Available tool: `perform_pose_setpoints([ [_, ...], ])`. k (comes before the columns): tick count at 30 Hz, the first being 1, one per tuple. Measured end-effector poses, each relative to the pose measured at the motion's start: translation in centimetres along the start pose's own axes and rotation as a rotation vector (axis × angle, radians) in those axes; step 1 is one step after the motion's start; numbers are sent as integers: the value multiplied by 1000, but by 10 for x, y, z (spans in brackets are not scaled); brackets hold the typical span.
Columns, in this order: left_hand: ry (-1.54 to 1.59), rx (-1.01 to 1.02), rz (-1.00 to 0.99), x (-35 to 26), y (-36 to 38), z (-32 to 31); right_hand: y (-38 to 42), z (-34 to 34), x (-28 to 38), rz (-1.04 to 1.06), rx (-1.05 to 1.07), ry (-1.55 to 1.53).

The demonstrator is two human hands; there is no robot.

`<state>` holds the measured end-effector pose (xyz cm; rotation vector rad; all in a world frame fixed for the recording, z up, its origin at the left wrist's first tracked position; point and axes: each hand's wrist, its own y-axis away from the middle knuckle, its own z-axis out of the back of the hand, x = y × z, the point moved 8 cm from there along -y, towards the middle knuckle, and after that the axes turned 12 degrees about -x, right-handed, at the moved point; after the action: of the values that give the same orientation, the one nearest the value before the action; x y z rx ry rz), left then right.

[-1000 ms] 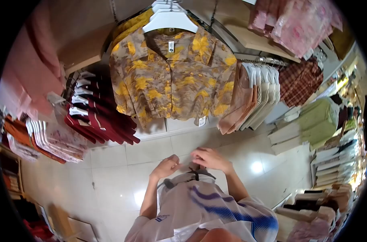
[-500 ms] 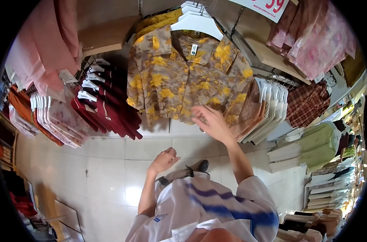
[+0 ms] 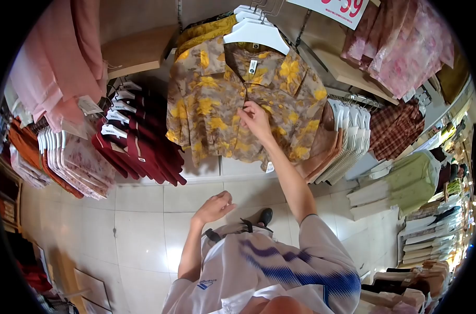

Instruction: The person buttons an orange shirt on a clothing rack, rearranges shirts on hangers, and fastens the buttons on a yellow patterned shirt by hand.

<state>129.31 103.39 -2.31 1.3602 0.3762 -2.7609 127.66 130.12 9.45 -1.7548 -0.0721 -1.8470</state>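
Observation:
A grey-brown shirt with yellow flowers [image 3: 211,104] hangs facing me on a white hanger [image 3: 256,37], its collar spread and its front buttoned. My right hand [image 3: 255,119] is at the middle of the shirt front, with thumb and fingertips pinched on the button edge. Low in front of my waist, my left hand [image 3: 214,207] is loosely curled, touching no garment and with nothing seen in it. Inside the collar a small white label [image 3: 253,67] shows.
Dark red knit tops [image 3: 144,152] hang to the left, below a wooden shelf [image 3: 138,51]. Striped tops [image 3: 347,146] and a plaid shirt [image 3: 398,133] hang to the right. A price sign [image 3: 334,9] is above. Pale floor tiles [image 3: 138,235] lie below.
My right hand has moved up and slightly left, from the shirt's lower front to its button edge, and its fingers have closed there. The left hand has stayed about where it was.

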Motion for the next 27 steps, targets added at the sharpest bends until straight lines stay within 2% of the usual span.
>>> perform_pose_setpoints([
  [5,82,-57,73,7,-13,2,-1,-5,-6,14,61,-36],
  [6,83,-57,71,6,-17,1,1,-5,0,96,33,31],
  [7,93,-123,75,6,-22,6,3,-2,7,177,4,97],
  [9,102,-189,76,4,-34,12,10,5,11,160,30,121],
  [11,146,-381,126,6,-46,29,19,5,18,150,103,157],
  [13,125,-424,149,9,-61,35,28,10,35,163,111,162],
  [15,-16,-702,33,-5,-72,56,40,10,54,88,195,107],
  [16,-19,-702,38,-13,-79,60,45,10,60,85,198,103],
  [18,-176,-874,-18,-37,-82,77,56,7,55,-161,227,-114],
  [19,-180,-879,-9,-42,-86,79,60,5,61,-164,238,-116],
  [21,-334,-1043,-108,-64,-84,89,69,1,69,-211,244,-244],
  [24,-342,-1095,-180,-75,-86,94,77,-3,70,-259,266,-376],
  [27,-359,-1132,-236,-80,-84,100,81,-1,78,-231,276,-379],
])
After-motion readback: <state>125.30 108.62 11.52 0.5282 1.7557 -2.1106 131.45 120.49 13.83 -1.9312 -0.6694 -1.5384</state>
